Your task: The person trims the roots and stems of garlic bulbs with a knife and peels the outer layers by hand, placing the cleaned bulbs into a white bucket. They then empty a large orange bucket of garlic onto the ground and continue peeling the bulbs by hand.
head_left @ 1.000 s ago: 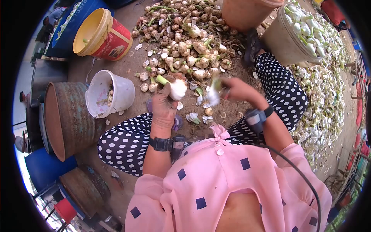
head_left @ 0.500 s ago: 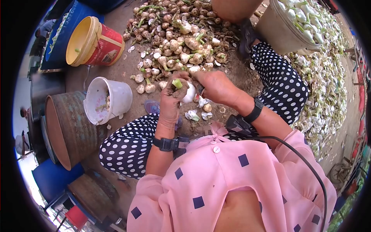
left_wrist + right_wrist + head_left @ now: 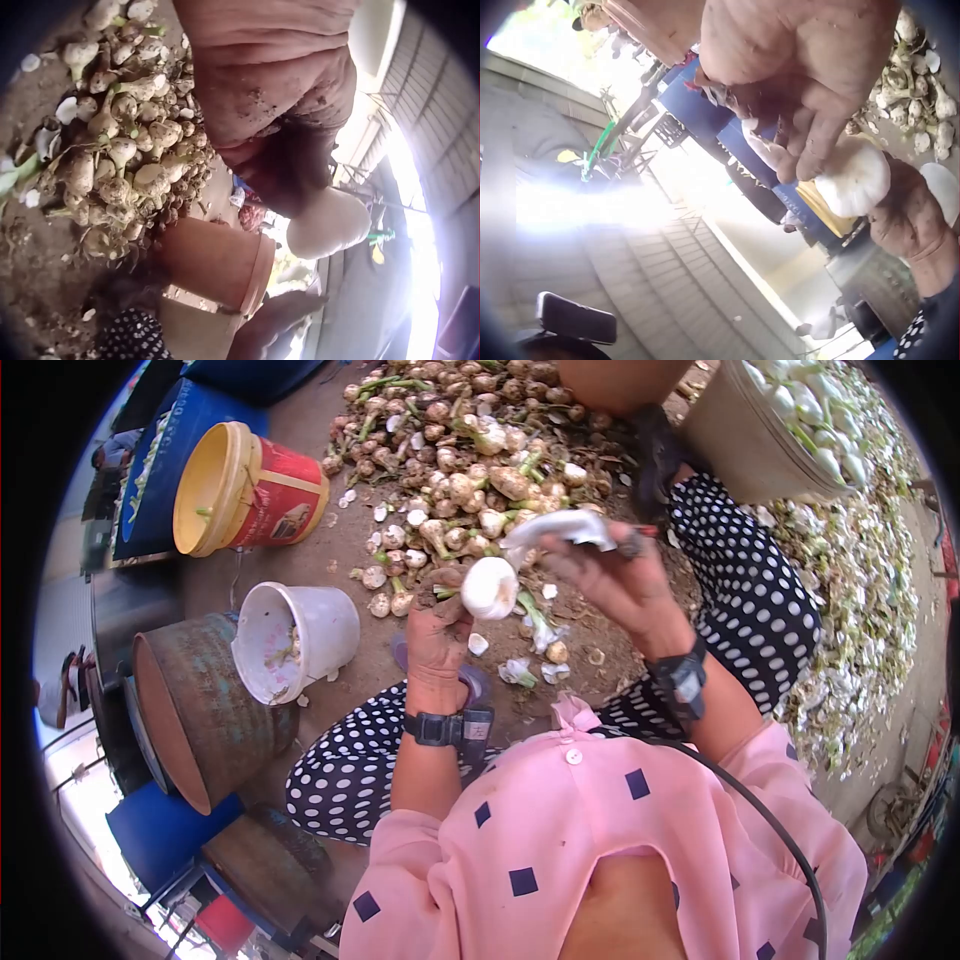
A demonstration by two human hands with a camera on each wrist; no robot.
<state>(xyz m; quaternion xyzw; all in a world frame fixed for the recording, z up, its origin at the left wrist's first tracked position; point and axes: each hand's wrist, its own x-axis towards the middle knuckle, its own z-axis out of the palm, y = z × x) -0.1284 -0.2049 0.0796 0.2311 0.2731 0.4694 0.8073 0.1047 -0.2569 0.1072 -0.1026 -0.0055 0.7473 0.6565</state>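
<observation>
In the head view my left hand (image 3: 437,645) grips a white garlic bulb (image 3: 491,589), its smooth round face turned up. Soil marks the fingers, which cover most of its stem. To the right, my right hand (image 3: 625,585) is slightly blurred and pinches a curved strip of white garlic skin (image 3: 570,528). A thin reddish tip (image 3: 648,531) sticks out beside that thumb; its kind is hidden. The left wrist view shows the bulb (image 3: 330,223) beyond the curled palm. In the right wrist view the bulb (image 3: 859,176) overlaps my right fingertips.
A heap of unpeeled garlic (image 3: 460,485) lies ahead, with loose peelings (image 3: 540,628) nearer my feet. At left stand a white bucket (image 3: 330,630), a yellow-and-red bucket (image 3: 285,495) and a rusty drum (image 3: 205,690). A pail (image 3: 760,450) of white bulbs stands right, beside spread peelings (image 3: 850,630).
My right hand came in to the bulb, then swung away right and up with a strip of skin. The bulb's face has turned up, and another peeling lies on the ground.
</observation>
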